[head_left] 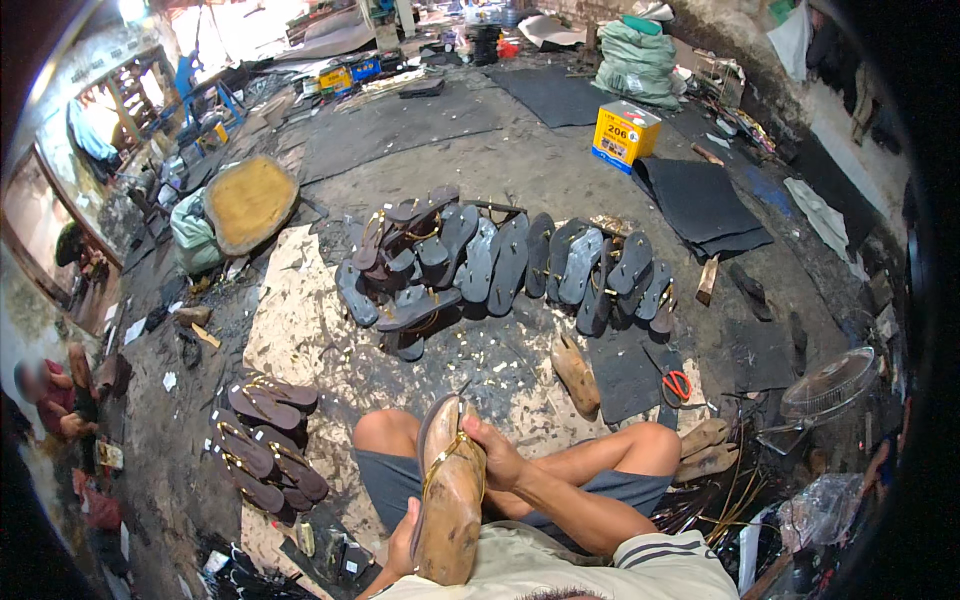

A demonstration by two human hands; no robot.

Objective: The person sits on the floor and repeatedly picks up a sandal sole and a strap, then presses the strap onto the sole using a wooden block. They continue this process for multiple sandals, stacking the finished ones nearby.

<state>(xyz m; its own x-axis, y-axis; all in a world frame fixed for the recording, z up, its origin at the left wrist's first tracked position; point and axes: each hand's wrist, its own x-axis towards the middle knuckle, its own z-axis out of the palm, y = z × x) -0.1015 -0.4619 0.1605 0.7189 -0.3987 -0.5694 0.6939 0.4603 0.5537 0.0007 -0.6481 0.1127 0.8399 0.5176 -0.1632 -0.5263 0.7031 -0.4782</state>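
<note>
View: head camera, seated person at floor level, legs crossed
Thong sandal (430,432): dark sole, gold strap (447,460); fitted on a foot-shaped wooden last (447,530), between both hands, above the lap, toe end pointing away from the person
Left hand (402,540): grasping the last and sandal near the heel, thumb along the left edge; fingers mostly hidden beneath
Right hand (497,455): grasping the sandal's toe half from the right, thumb by the strap
Spare last (575,376): one, lying on the floor ahead, right of the hands
Further lasts (705,448): beside the right knee
Scissors (677,386): orange-red handles, next to a black sheet (624,378)
Sandal row (508,265): dark and grey pieces, leaning and overlapping in an arc ahead
Brown sandals (270,402): gold-strapped, grouped left of the left knee
Fan (828,388): round wire guard, far right
Carton (625,135): yellow and blue, beyond the sandal row, near a pale green sack (638,70)
Tan slab (251,204): rounded, dark-rimmed, probably a work surface; the distortion makes its support hard to read
Co-worker (58,405): seated at far left
</note>
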